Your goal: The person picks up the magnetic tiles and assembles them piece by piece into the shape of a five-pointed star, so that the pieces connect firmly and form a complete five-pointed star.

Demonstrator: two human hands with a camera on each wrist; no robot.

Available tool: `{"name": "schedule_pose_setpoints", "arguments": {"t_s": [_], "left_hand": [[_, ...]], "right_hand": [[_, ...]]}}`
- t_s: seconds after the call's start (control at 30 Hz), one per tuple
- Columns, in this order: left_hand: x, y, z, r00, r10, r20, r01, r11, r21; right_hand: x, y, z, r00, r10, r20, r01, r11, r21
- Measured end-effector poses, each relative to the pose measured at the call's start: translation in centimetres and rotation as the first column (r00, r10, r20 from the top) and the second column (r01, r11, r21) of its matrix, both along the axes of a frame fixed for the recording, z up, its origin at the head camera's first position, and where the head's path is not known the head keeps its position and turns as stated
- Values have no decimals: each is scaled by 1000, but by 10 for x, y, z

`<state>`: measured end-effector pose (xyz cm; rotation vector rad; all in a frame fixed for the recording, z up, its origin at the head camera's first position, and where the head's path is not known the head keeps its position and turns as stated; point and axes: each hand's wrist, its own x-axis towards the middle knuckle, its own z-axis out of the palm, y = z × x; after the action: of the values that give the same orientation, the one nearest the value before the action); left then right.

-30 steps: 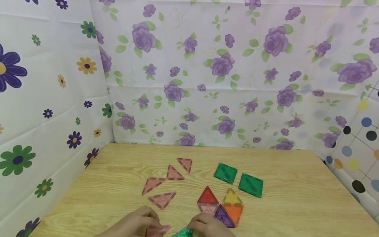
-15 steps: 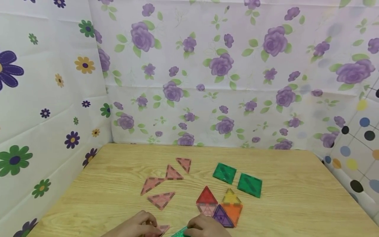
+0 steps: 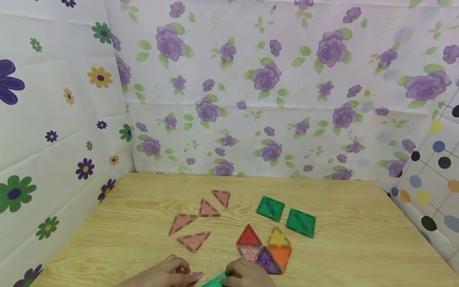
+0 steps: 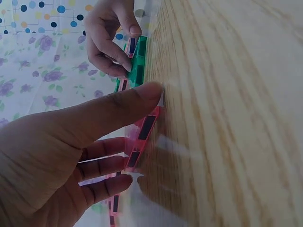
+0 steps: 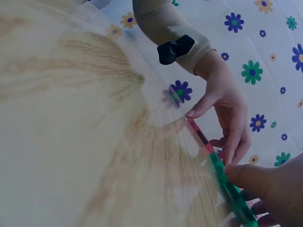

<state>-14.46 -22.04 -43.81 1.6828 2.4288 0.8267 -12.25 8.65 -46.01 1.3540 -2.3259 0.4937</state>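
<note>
At the table's near edge, my left hand [image 3: 168,272] holds a pink translucent triangular magnetic tile [image 3: 198,276], thumb and fingers at its edges. In the left wrist view, this pink tile [image 4: 144,128] lies low at the wood. Just to the right, my right hand [image 3: 247,273] pinches a green magnetic tile [image 3: 216,280], its near part cut off by the frame. The right wrist view has the green tile [image 5: 231,191] in line with the pink tile [image 5: 200,134], end to end; whether they touch I cannot tell.
Several loose pink triangular tiles [image 3: 194,241] lie beyond the left hand. A cluster of red [image 3: 249,237], pink, purple [image 3: 266,262], yellow [image 3: 278,238] and orange [image 3: 281,255] tiles sits beyond the right hand. Two green tiles [image 3: 270,208] lie farther back, before a flowered curtain [image 3: 229,87].
The left fingers and thumb have shifted over the pink tile, so less of it shows. The green tile has moved slightly left with the right hand. The view has drifted a little.
</note>
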Motion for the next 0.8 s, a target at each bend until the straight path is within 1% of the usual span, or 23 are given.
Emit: {"name": "schedule_pose_setpoints", "arguments": {"t_s": [0.07,0.1,0.13,0.17,0.2,0.27,0.37,0.47,0.57,0.7,0.77,0.8], "left_hand": [[-1,1,-1,999,-10,-44,10,1000,19],[-1,1,-4,980,-26,-199,38,998,59],[-2,1,-5,962,-28,-272,51,995,80],[-1,2,-5,967,-22,-254,46,995,88],[-1,2,-5,968,-16,-250,42,994,98],[0,4,-5,976,-3,-217,25,995,100],[0,7,-5,979,17,-201,5,994,106],[0,9,-7,968,28,-251,4,992,126],[0,11,-7,961,46,-272,-17,994,109],[1,15,-7,938,74,-339,-48,995,84],[1,16,-7,931,86,-354,-61,995,81],[1,17,-7,932,89,-352,-65,995,81]], "right_hand": [[0,-1,-1,1000,-8,-22,8,1000,-19],[1,-2,-1,999,-11,-31,10,1000,-27],[1,-2,-2,999,-13,-37,12,999,-32],[1,-3,-2,999,-14,-41,13,999,-34],[1,-3,-2,999,-15,-42,14,999,-35],[2,-3,-1,999,-19,-38,18,999,-31],[2,-3,1,999,-25,-30,25,1000,-16],[3,-3,4,1000,-29,-12,29,1000,1],[4,-4,6,999,-31,12,31,999,12],[5,-3,6,999,-33,31,33,999,21],[5,-3,7,999,-31,35,30,999,23],[5,-3,7,999,-29,37,28,999,22]]}}
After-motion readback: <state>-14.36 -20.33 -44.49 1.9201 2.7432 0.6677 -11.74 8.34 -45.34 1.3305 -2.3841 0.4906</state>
